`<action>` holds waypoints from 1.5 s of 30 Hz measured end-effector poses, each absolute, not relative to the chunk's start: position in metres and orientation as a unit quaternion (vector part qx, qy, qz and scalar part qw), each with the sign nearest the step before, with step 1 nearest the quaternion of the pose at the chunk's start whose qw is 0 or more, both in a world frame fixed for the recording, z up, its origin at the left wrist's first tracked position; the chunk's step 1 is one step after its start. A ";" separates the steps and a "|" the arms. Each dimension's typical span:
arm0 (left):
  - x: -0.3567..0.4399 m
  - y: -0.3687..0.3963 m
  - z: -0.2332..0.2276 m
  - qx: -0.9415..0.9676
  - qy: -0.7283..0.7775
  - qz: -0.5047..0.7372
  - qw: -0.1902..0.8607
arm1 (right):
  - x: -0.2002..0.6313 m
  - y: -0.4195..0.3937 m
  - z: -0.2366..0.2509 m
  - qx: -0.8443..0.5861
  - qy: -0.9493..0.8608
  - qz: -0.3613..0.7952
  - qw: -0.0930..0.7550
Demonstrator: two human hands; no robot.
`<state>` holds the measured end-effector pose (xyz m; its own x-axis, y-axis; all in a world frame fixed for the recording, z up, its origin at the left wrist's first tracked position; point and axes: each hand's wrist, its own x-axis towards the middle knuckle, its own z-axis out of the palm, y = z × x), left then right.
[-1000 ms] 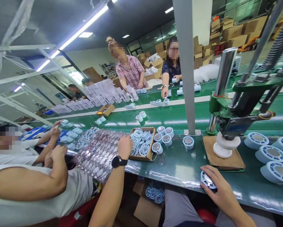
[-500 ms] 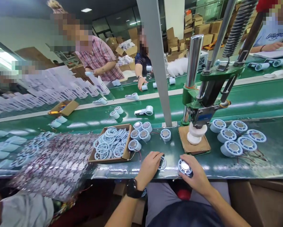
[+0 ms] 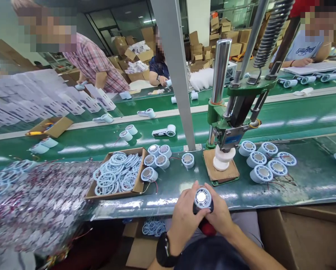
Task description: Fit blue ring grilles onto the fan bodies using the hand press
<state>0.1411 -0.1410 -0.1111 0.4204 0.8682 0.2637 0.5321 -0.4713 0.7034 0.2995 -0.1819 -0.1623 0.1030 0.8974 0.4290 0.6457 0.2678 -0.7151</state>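
Note:
Near the front edge of the bench, both hands are wrapped round one small fan head [image 3: 203,198], with a light-blue spoked ring, a silver round centre and a dark lower body. My left hand [image 3: 184,210] grips it from the left, its thumb across the front. My right hand [image 3: 220,212] closes on the opposite side. Left of my hands, a cardboard tray [image 3: 111,195] holds many loose light-blue rings [image 3: 118,170]. Beyond my hands stands a single fan head [image 3: 187,160], beside a hand press with a white pressing head [image 3: 223,157] over a brown pad [image 3: 209,174].
Several wired fan heads [image 3: 265,170] stand right of the press, and several more [image 3: 159,159] beside the tray. Wired parts in clear plastic [image 3: 50,202] cover the bench at left. A metal post [image 3: 176,75] rises behind. Co-workers sit and stand across the green belt [image 3: 297,108].
My hands have come together. The ring from my left hand now appears with the fan part from my right hand, both hands around it. The view has shifted rightward.

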 end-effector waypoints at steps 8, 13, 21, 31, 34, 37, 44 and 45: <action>0.151 -0.147 -0.107 0.798 0.467 0.294 0.243 | 0.297 -0.180 -0.175 -0.586 -0.645 0.123 0.475; 0.155 -0.151 -0.106 0.774 0.494 0.301 0.258 | 0.297 -0.179 -0.175 -0.587 -0.645 0.121 0.473; 0.157 -0.154 -0.102 0.781 0.486 0.306 0.247 | 0.296 -0.178 -0.164 -0.579 -0.657 0.111 0.470; 0.162 -0.165 -0.117 0.777 0.482 0.359 0.190 | 0.296 -0.180 -0.164 -0.582 -0.661 0.112 0.460; 0.164 -0.168 -0.124 0.764 0.486 0.374 0.201 | 0.296 -0.181 -0.168 -0.574 -0.673 0.113 0.452; 0.166 -0.169 -0.134 0.757 0.484 0.381 0.218 | 0.296 -0.182 -0.170 -0.572 -0.682 0.108 0.442; 0.168 -0.180 -0.162 0.762 0.488 0.319 0.284 | 0.300 -0.183 -0.172 -0.560 -0.706 0.077 0.428; 0.166 -0.180 -0.160 0.762 0.485 0.313 0.292 | 0.301 -0.183 -0.173 -0.556 -0.710 0.072 0.426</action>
